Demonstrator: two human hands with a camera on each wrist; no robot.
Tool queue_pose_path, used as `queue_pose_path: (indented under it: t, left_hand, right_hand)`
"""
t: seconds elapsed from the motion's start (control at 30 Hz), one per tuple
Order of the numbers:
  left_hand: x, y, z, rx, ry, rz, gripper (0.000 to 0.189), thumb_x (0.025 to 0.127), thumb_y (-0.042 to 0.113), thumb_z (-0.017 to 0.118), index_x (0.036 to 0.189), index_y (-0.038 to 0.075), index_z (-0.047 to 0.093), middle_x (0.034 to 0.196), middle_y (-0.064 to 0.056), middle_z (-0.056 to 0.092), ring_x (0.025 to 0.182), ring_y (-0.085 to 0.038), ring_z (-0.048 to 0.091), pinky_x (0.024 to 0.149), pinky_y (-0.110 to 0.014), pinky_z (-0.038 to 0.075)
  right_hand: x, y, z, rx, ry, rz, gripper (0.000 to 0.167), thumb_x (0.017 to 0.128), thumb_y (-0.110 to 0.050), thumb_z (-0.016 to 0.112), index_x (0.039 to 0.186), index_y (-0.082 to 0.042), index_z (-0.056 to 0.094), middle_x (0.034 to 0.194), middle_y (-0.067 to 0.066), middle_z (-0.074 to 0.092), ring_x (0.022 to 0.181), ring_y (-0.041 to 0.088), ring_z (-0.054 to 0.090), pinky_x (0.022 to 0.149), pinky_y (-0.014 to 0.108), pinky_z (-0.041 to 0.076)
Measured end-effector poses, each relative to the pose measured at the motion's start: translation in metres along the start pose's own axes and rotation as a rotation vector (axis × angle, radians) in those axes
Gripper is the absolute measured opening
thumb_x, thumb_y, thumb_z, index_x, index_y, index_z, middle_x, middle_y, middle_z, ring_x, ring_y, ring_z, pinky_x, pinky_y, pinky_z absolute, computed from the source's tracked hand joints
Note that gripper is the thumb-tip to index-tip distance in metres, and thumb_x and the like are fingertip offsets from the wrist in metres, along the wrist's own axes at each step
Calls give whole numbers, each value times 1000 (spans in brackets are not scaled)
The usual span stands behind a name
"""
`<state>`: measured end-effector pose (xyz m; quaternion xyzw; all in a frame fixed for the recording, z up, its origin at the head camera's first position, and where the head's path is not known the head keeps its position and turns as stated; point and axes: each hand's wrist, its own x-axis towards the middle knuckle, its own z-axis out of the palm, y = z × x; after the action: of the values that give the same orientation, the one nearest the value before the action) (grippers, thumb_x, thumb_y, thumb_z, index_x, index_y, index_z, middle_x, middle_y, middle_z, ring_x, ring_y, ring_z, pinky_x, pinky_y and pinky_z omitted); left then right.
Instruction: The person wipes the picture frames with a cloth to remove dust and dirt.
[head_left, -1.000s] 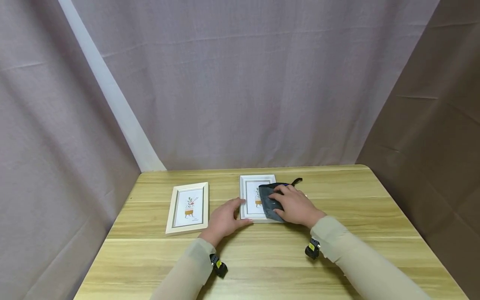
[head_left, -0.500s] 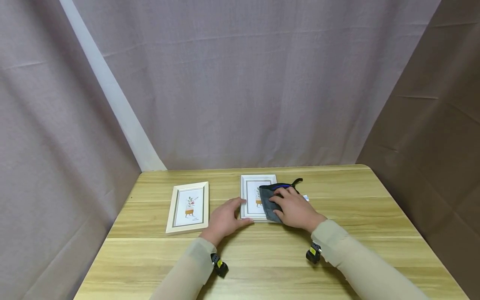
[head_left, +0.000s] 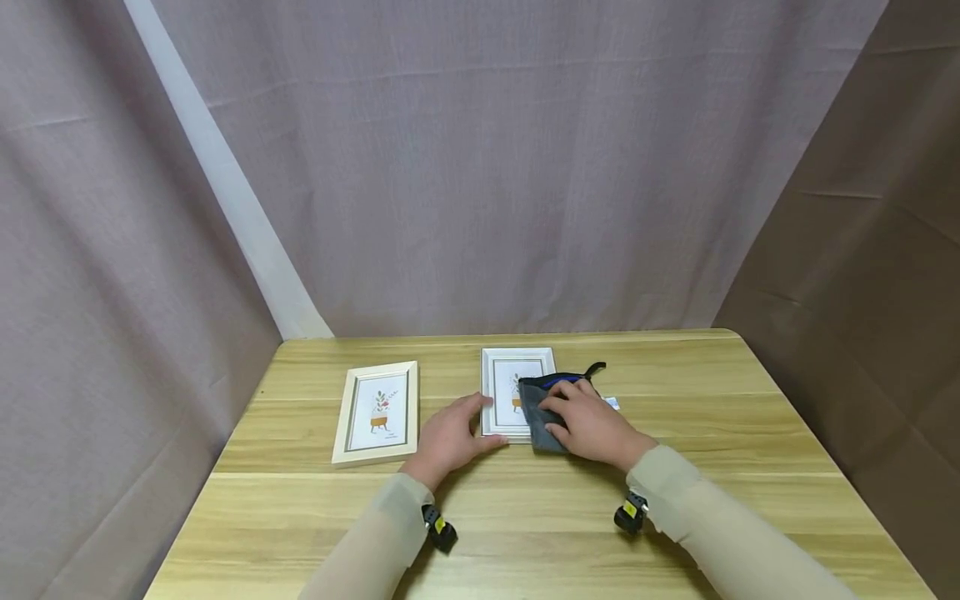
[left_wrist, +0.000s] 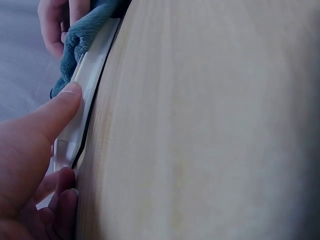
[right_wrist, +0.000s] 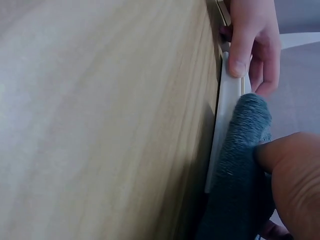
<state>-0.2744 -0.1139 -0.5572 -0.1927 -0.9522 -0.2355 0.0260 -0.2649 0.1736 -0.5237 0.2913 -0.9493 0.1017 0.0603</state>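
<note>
A white picture frame [head_left: 487, 375] lies flat on the table, its print of a potted plant partly covered. My left hand [head_left: 448, 437] grips its near left corner, thumb on the near edge and fingers along the left side; in the left wrist view the thumb tip rests on the frame's white edge [left_wrist: 75, 122]. Over the right part of the frame lies a grey-blue plush cloth [head_left: 542, 421] with a black border and a hanging loop. My right hand [head_left: 592, 423] holds this cloth down on the frame with bent fingers. In the right wrist view, the thumb presses the cloth [right_wrist: 240, 140].
To the left lies a cream-coloured picture frame [head_left: 342, 425] with a similar plant print. A small white tag [head_left: 612, 403] shows beside the right hand. The wood-grain table [head_left: 525, 525] ends at a grey-mauve curtain [head_left: 480, 183] behind, with a brown one at the right.
The right hand and the cloth have slid slightly towards the near edge of the white frame, baring a little more of its upper right side. The left hand keeps its hold on the corner.
</note>
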Motion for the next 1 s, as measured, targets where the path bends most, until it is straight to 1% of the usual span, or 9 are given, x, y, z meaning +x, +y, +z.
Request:
queue_pose_path:
  t: [0.13, 0.27, 0.4, 0.5, 0.7, 0.87, 1.0]
  left_hand:
    - [0, 0, -1, -2, -1, -6, 79, 89, 73, 80, 152, 28, 64, 157, 0, 63, 141, -27, 62, 112, -48, 52]
    - [0, 1, -2, -9, -9, -10, 78, 90, 71, 81, 152, 27, 64, 158, -1, 62, 142, -28, 61, 113, -48, 51]
    - [-1, 2, -3, -12, -12, -7, 76, 91, 69, 81, 152, 26, 64, 159, -2, 62, 143, -28, 61, 113, -48, 51]
    - [-1, 2, -2, -12, -11, -6, 75, 92, 69, 81, 152, 26, 65, 158, -1, 62, 142, -27, 61, 112, -49, 52]
    - [-2, 4, -3, -21, -13, -7, 76, 91, 69, 81, 152, 27, 64, 159, -1, 62, 142, -28, 61, 114, -48, 51]
    - [-3, 4, -4, -27, -13, -6, 77, 91, 69, 82, 152, 26, 64, 157, -2, 63, 142, -29, 61, 113, -49, 51]
    - [-3, 6, -5, -26, -16, -7, 77, 91, 69, 81, 152, 27, 64, 158, -2, 62, 142, -29, 61, 114, -49, 51]
  right_hand:
    - [-5, -3, -1, 5, 5, -13, 34, 105, -32, 78, 134, -13, 77, 133, 9, 65, 114, 31, 54, 98, 50, 50]
    - [-9, -8, -4, -3, 26, -41, 33, 104, -31, 80, 132, -12, 78, 129, 9, 66, 109, 30, 54, 94, 49, 52]
    - [-13, -12, -3, -39, 40, -57, 33, 104, -31, 79, 130, -12, 78, 124, 6, 67, 106, 28, 54, 94, 47, 53]
    - [-16, -14, -2, -55, 38, -52, 33, 104, -32, 79, 130, -12, 78, 122, 5, 68, 106, 27, 55, 95, 47, 53]
    - [-21, -21, -7, -48, 29, -53, 34, 104, -30, 79, 130, -9, 77, 124, 7, 71, 107, 29, 59, 97, 47, 53]
    - [-26, -25, -10, -43, 27, -66, 34, 104, -29, 79, 131, -8, 76, 125, 8, 73, 106, 30, 60, 95, 47, 53]
    - [-30, -28, -11, -64, 37, -71, 34, 104, -29, 80, 131, -8, 77, 124, 8, 74, 106, 29, 62, 95, 47, 52]
